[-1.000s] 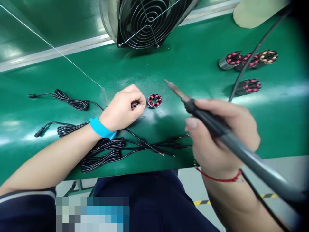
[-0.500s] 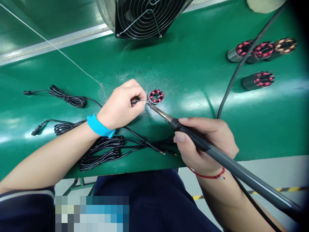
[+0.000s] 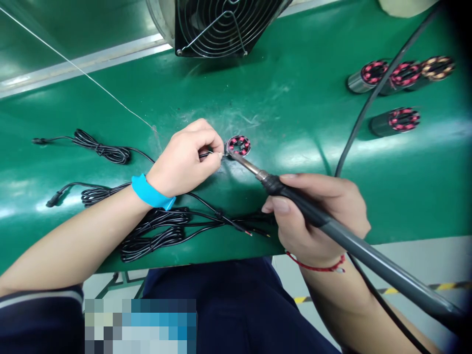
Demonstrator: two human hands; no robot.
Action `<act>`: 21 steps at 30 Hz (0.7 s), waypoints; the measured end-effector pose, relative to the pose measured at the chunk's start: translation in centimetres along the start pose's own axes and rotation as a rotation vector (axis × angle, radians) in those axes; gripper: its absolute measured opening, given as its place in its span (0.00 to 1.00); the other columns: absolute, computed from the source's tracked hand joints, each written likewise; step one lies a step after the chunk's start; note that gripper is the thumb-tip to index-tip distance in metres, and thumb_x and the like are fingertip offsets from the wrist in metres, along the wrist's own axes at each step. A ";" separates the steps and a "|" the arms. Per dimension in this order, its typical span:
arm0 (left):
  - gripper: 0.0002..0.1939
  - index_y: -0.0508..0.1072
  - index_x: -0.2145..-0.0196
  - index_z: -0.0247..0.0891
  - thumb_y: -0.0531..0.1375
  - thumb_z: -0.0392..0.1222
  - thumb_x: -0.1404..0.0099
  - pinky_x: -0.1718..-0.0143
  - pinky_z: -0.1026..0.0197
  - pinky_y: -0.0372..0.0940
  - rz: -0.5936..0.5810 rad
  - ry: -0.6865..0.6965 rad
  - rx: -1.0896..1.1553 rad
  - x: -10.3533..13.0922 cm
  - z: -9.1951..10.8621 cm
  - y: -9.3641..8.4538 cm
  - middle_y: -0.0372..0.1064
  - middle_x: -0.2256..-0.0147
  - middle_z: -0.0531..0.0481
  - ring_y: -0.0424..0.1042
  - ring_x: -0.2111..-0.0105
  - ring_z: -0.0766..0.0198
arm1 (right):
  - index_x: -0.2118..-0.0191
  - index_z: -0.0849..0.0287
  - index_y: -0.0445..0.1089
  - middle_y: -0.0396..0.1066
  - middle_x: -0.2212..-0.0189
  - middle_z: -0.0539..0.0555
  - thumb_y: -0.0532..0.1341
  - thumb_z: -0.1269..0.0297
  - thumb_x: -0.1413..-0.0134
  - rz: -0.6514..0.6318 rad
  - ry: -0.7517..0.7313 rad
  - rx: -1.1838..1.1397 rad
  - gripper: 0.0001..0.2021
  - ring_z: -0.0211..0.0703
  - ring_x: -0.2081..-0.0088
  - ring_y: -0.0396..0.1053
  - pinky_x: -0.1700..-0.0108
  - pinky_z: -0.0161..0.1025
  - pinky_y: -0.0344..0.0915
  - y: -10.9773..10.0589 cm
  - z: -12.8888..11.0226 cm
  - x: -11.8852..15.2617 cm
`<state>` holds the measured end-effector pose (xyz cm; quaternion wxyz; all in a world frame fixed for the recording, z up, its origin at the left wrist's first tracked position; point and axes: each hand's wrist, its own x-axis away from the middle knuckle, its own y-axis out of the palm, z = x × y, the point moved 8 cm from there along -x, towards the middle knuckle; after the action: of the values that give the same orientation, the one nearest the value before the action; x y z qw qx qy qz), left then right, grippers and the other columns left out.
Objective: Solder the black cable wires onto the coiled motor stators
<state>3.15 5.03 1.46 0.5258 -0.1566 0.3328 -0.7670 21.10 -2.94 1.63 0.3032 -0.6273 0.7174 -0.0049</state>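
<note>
My left hand [image 3: 191, 157], with a blue band at its wrist, pinches the end of a black cable just left of a round motor part [image 3: 238, 146] with red windings. Thin wire ends show at the fingertips. My right hand [image 3: 320, 211] is wrapped round the dark handle of a soldering iron [image 3: 306, 206]. The iron's metal tip points up and left and lies at the lower left rim of the round part, close to my left fingertips. Whether the tip touches the wire cannot be made out.
Coiled black cables [image 3: 155, 241] lie below and left of my left hand. A fan [image 3: 224, 29] stands at the back. Several wound cylinders [image 3: 394, 122] sit at the right, near a hanging grey cord [image 3: 354, 132]. A thin white strand [image 3: 92, 78] crosses the upper left.
The soldering iron's tip has moved slightly up and right, from beside my left fingertips to the rim of the round part. My right hand has shifted a little right; my left hand is nearly still.
</note>
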 end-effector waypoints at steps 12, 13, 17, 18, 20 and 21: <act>0.06 0.69 0.74 0.37 0.57 0.30 0.42 0.65 0.58 0.67 0.022 0.044 0.003 -0.1 0.1 -0.2 0.67 0.69 0.50 0.65 0.69 0.66 | 0.43 0.43 0.68 0.76 0.49 0.49 0.65 0.66 0.42 -0.224 -0.118 0.080 0.21 0.46 0.55 0.78 0.50 0.45 0.77 0.7 -2.2 -4.3; 0.06 0.69 0.74 0.37 0.57 0.30 0.42 0.65 0.58 0.67 0.023 0.048 0.003 -0.1 0.2 -0.2 0.67 0.69 0.50 0.65 0.69 0.66 | 0.43 0.42 0.67 0.75 0.47 0.48 0.64 0.65 0.41 -0.254 -0.089 0.082 0.21 0.44 0.57 0.79 0.51 0.45 0.77 0.8 -2.1 -5.0; 0.06 0.70 0.74 0.37 0.57 0.29 0.42 0.65 0.59 0.66 0.022 0.061 -0.012 -0.1 0.3 -0.2 0.67 0.69 0.51 0.65 0.69 0.66 | 0.45 0.44 0.67 0.76 0.52 0.48 0.59 0.64 0.37 -0.420 -0.043 0.076 0.15 0.41 0.62 0.79 0.58 0.42 0.78 2.4 -1.6 -7.2; 0.06 0.70 0.74 0.36 0.57 0.29 0.42 0.65 0.60 0.65 0.027 0.068 -0.014 -0.1 0.3 -0.3 0.67 0.69 0.51 0.65 0.69 0.66 | 0.47 0.46 0.68 0.77 0.56 0.48 0.59 0.64 0.37 -0.474 -0.063 0.078 0.14 0.43 0.62 0.78 0.57 0.43 0.77 3.0 -1.6 -7.5; 0.06 0.71 0.74 0.36 0.57 0.29 0.42 0.65 0.61 0.65 0.040 0.084 -0.014 0.0 0.4 -0.3 0.67 0.70 0.51 0.65 0.69 0.67 | 0.47 0.49 0.67 0.77 0.61 0.49 0.60 0.66 0.40 -0.563 -0.123 0.082 0.16 0.46 0.60 0.77 0.55 0.46 0.75 4.3 -1.6 -7.9; 0.06 0.71 0.74 0.36 0.56 0.29 0.42 0.65 0.61 0.65 0.047 0.093 -0.011 0.0 0.5 -0.4 0.67 0.70 0.51 0.65 0.69 0.67 | 0.46 0.51 0.65 0.77 0.62 0.50 0.61 0.67 0.42 -0.585 -0.146 0.080 0.17 0.47 0.59 0.76 0.53 0.48 0.74 4.8 -1.5 -7.9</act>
<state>3.16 4.96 2.06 0.5270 -0.1159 0.3647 -0.7589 16.35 4.65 4.36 0.3641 -0.7936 0.4817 -0.0752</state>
